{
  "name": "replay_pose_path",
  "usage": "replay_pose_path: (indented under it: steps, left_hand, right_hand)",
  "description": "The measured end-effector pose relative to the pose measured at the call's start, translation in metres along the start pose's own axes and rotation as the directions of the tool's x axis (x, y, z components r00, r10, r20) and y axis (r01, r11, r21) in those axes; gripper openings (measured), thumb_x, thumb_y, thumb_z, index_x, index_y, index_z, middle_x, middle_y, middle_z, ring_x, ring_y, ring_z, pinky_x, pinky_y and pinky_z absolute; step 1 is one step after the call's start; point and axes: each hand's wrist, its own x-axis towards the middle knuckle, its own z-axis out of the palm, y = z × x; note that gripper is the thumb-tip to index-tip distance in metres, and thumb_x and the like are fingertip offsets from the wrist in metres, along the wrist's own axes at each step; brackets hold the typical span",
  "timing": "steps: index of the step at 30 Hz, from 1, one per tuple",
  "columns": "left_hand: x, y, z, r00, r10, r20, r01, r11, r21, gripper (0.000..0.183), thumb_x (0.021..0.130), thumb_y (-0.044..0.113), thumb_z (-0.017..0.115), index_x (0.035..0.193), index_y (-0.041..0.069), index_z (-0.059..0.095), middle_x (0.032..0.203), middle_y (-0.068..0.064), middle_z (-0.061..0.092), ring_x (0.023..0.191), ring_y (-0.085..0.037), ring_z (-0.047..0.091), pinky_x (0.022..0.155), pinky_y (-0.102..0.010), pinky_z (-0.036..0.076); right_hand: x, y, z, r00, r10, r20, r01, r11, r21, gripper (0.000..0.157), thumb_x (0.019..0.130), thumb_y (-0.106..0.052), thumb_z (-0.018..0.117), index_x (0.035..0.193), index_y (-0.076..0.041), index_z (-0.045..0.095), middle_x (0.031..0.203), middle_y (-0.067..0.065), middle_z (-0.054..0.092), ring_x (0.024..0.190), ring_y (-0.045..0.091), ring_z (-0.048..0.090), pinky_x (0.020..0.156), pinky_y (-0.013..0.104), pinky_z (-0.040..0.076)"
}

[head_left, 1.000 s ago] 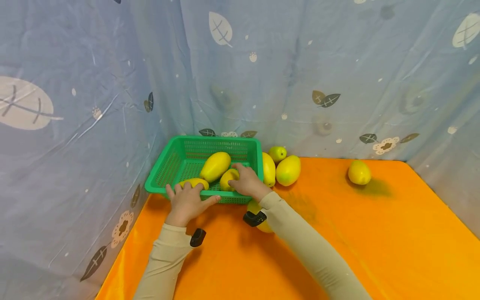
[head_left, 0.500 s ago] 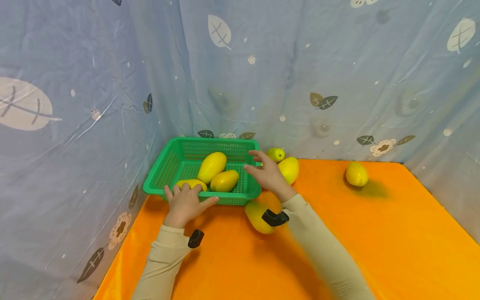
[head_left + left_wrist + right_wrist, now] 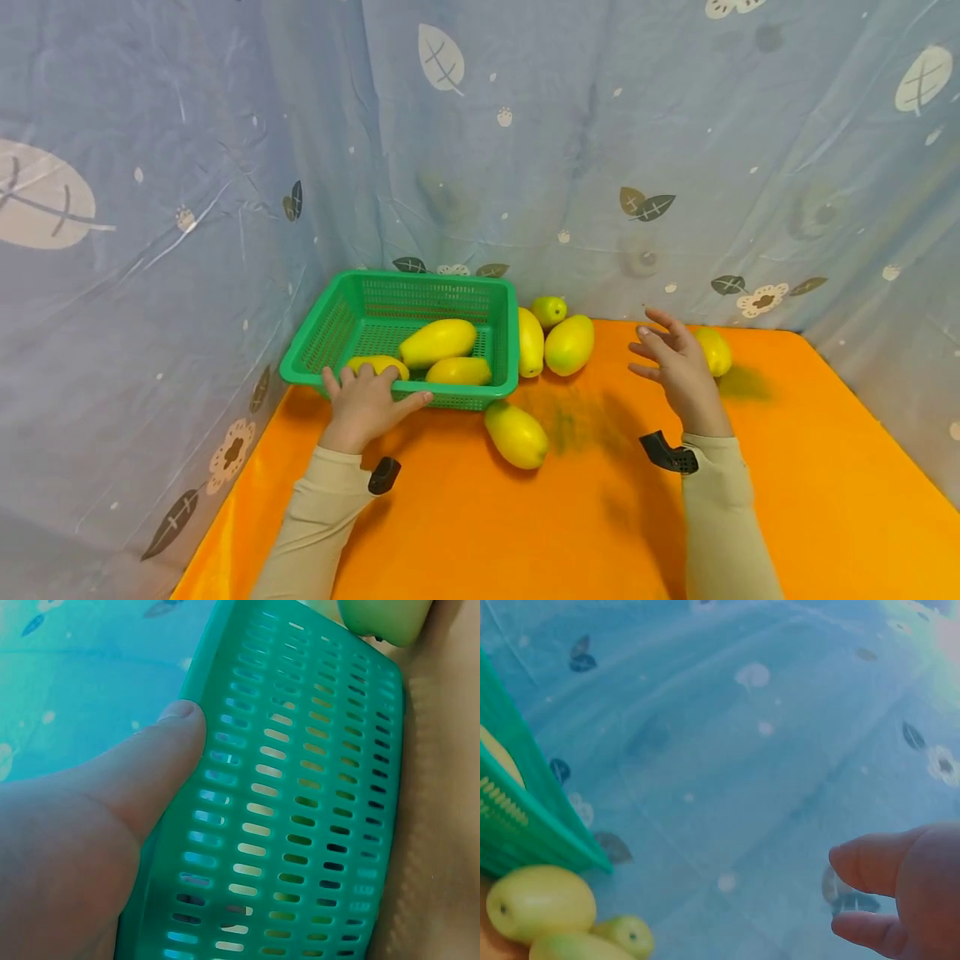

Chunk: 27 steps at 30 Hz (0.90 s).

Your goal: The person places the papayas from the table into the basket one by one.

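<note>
My left hand (image 3: 365, 410) holds the near rim of a green plastic basket (image 3: 303, 357), fingers hooked over it and thumb lying along the outside. In the left wrist view, that thumb touches the rim of the slotted basket wall (image 3: 300, 802). Three yellow mangoes, one of them this plump mango (image 3: 438, 342), lie inside; the leftmost is partly covered by my fingers. Over the right part of the table, my right hand (image 3: 684, 375) hovers with fingers spread and nothing in it. Just beyond it sits a lone yellow mango (image 3: 716, 352), partly hidden by the hand.
Beside the basket's right wall stand a long yellow mango (image 3: 530, 343), a greenish mango (image 3: 570, 345) and a small green mango (image 3: 549, 311). Another mango (image 3: 517, 435) lies before the basket's front right corner. A blue patterned curtain (image 3: 480, 167) encloses the orange table (image 3: 585, 533).
My right hand has let go of a mango inside the basket, come out and moved right toward the lone mango. The mangoes in the basket have shifted. My left hand stays at the rim.
</note>
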Motion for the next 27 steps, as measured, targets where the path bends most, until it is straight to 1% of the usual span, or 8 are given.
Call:
replay_pose_path:
  steps: [3,14,17,19,21,23,25,27]
  left_hand:
    - [0.000,0.000,-0.001,1.000,0.002,0.004,-0.002,1.000,-0.002,0.076,0.091,0.069,0.061,0.139,0.011,0.061,0.124,-0.027,0.056,0.129,-0.059,0.036,0.114,-0.082,0.001]
    - [0.000,0.002,-0.002,1.000,0.006,-0.006,-0.007,1.000,-0.013,0.075,0.090,0.070,0.062,0.137,0.011,0.063,0.127,-0.029,0.057,0.129,-0.060,0.036,0.114,-0.082,0.001]
    - [0.000,0.001,-0.003,1.000,0.005,-0.007,-0.006,1.000,-0.006,0.076,0.090,0.070,0.062,0.138,0.011,0.062,0.128,-0.029,0.056,0.129,-0.061,0.035,0.114,-0.082,0.000]
    - [0.000,0.000,-0.003,1.000,0.004,-0.002,-0.004,1.000,-0.001,0.076,0.090,0.070,0.061,0.138,0.011,0.062,0.128,-0.029,0.056,0.130,-0.061,0.035,0.114,-0.082,0.000]
    - [0.000,0.000,-0.003,1.000,0.006,0.002,-0.006,1.000,0.003,0.076,0.090,0.070,0.061,0.138,0.011,0.061,0.129,-0.030,0.055,0.130,-0.061,0.034,0.114,-0.082,0.000]
    - [0.000,0.001,-0.002,1.000,0.007,0.007,-0.008,1.000,0.006,0.076,0.090,0.070,0.060,0.139,0.011,0.061,0.129,-0.030,0.055,0.130,-0.062,0.034,0.113,-0.082,0.001]
    - [0.000,0.001,-0.002,1.000,0.006,0.013,-0.006,1.000,0.009,0.076,0.091,0.070,0.060,0.139,0.011,0.061,0.130,-0.030,0.055,0.130,-0.061,0.034,0.113,-0.082,0.001]
    - [0.000,0.002,-0.001,1.000,0.006,0.015,-0.006,1.000,0.006,0.076,0.091,0.070,0.060,0.139,0.011,0.061,0.129,-0.030,0.055,0.130,-0.061,0.035,0.113,-0.082,0.001]
  right_hand:
    - [-0.001,0.008,-0.007,1.000,0.014,0.012,-0.014,1.000,0.020,0.075,0.105,-0.043,0.052,0.164,-0.011,0.017,0.163,0.028,0.022,0.105,-0.001,0.058,0.084,0.019,0.059]
    - [0.004,0.010,-0.008,0.999,0.025,0.038,-0.027,0.999,0.044,0.075,0.105,-0.041,0.054,0.164,-0.012,0.017,0.160,0.024,0.027,0.110,0.006,0.061,0.085,0.022,0.060]
    - [0.006,0.011,-0.002,0.998,0.033,0.052,-0.034,0.999,0.024,0.075,0.106,-0.041,0.053,0.164,-0.012,0.017,0.162,0.025,0.027,0.118,0.015,0.060,0.085,0.022,0.059]
    - [0.007,0.013,0.005,0.997,0.041,0.068,-0.042,0.999,0.001,0.073,0.106,-0.040,0.051,0.164,-0.012,0.017,0.162,0.025,0.028,0.128,0.027,0.056,0.086,0.023,0.059]
    - [0.008,0.016,0.014,0.994,0.052,0.100,-0.049,0.998,-0.030,0.070,0.108,-0.037,0.050,0.164,-0.011,0.018,0.162,0.026,0.029,0.135,0.037,0.050,0.089,0.027,0.060]
    - [0.008,0.020,0.024,0.987,0.066,0.148,-0.057,0.996,-0.064,0.067,0.108,-0.035,0.049,0.164,-0.011,0.019,0.162,0.027,0.030,0.138,0.045,0.046,0.096,0.037,0.059]
    - [0.009,0.026,0.036,0.975,0.081,0.207,-0.059,0.992,-0.112,0.066,0.108,-0.033,0.051,0.163,-0.009,0.022,0.160,0.029,0.033,0.139,0.049,0.045,0.100,0.046,0.057]
    - [0.009,0.032,0.050,0.960,0.096,0.264,-0.054,0.986,-0.161,0.065,0.107,-0.031,0.053,0.161,-0.007,0.027,0.157,0.029,0.038,0.136,0.050,0.048,0.100,0.054,0.055]
